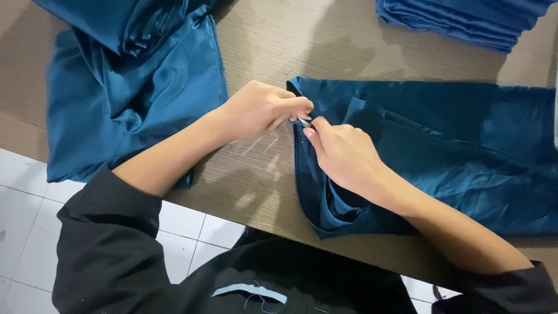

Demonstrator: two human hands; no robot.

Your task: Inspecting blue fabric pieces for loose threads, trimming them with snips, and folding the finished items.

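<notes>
The left hand (261,109) and the right hand (343,156) are meeting at the upper left corner of a dark teal garment (442,157) that is lying flat toward the right edge of the wooden tabletop (273,40). Both are pinching shut on the fabric edge — fingertips together, with something small and pale between them (too small to tell what). The right wrist is resting on the cloth, seemingly pinning it so the edge is staying taut for close work. A heap of the same teal fabric (133,87) is sitting at the left edge, and a folded stack (465,20) is waiting at the far right corner — apart from the piece in hand. Below the near edge, white floor tiles (23,232) are showing
</notes>
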